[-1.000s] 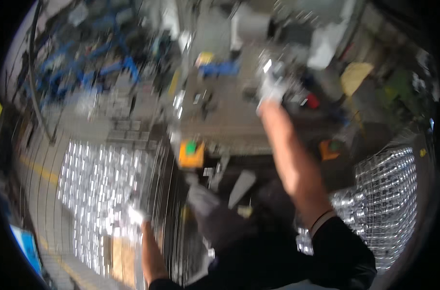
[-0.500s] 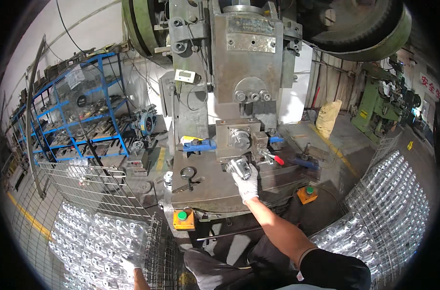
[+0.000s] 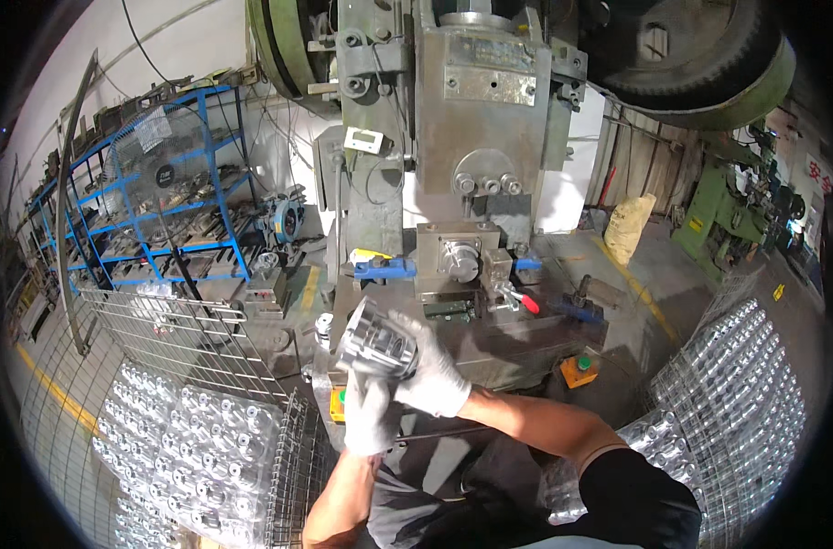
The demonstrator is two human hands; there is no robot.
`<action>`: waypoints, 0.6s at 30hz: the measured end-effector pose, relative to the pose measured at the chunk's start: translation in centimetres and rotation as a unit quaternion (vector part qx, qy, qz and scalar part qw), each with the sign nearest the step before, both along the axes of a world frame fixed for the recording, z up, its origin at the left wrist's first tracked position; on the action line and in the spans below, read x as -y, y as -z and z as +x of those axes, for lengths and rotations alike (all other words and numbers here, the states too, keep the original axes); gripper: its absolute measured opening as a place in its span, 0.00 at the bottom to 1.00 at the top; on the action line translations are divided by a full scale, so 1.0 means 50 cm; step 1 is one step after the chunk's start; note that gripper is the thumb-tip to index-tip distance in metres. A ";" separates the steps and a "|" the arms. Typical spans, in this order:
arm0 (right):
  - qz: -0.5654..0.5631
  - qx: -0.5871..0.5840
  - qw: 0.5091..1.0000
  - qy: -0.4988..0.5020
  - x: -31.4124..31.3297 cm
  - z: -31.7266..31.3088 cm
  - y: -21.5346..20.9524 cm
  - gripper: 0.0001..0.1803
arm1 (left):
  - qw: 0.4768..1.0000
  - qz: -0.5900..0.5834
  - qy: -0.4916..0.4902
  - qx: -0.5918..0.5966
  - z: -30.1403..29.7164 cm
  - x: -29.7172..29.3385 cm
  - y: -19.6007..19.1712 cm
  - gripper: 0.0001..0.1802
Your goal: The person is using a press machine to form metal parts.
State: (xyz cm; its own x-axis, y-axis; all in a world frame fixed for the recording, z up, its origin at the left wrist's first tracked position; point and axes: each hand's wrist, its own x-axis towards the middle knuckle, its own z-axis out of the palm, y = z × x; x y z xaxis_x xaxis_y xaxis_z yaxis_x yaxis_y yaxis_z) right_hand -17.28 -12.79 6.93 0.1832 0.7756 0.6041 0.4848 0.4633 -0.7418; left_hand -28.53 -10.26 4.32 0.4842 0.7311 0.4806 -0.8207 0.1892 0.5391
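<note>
A shiny, hollow cylindrical metal part [image 3: 377, 340] is held up in front of the press table, tilted, close to my body. My right hand [image 3: 433, 371], in a white glove, is closed against its right side. From below, my left hand [image 3: 371, 416], also gloved in white, grips the same part. The gloves hide its lower end, and I cannot tell whether a second part is between them. Beyond my hands stands a steel fixture block [image 3: 432, 245] with a round metal boss [image 3: 459, 261] on its front. Beside it is a toggle clamp with a red handle [image 3: 529, 303].
A press ram [image 3: 481, 128] hangs above the fixture. Wire baskets [image 3: 293, 457] with rows of shiny metal parts [image 3: 206, 448] flank me; more parts [image 3: 755, 384] are on the right. An orange button box [image 3: 578, 371] sits at the table's right front. Blue shelving [image 3: 217, 183] stands back left.
My right hand has drawn back from beside the fixture, toward me and left, with the metal part. My left hand has come up from the left basket to meet it.
</note>
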 end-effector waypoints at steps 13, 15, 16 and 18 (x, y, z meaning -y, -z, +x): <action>0.230 0.191 0.815 0.496 -0.209 0.395 -0.826 0.32 | 0.991 -0.018 -0.112 -0.065 -0.032 -0.125 0.053 0.25; 0.263 0.186 0.817 0.478 -0.264 0.445 -0.867 0.34 | 0.990 -0.039 -0.117 -0.069 -0.042 -0.127 0.066 0.26; 0.165 0.193 0.815 0.520 -0.288 0.460 -0.887 0.41 | 0.988 -0.060 -0.123 -0.075 -0.046 -0.128 0.070 0.26; 0.074 0.157 0.799 0.576 -0.319 0.482 -0.897 0.46 | 0.987 -0.058 -0.130 -0.080 -0.052 -0.131 0.074 0.27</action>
State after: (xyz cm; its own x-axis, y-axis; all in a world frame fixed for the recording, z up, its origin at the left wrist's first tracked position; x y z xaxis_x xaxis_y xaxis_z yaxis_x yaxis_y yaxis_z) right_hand 6.81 3.16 51.77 0.5457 0.1179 0.8296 0.8040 -0.3526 -0.4788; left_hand -31.13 -3.69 0.61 0.3360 0.8863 0.3187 -0.7562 0.0521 0.6523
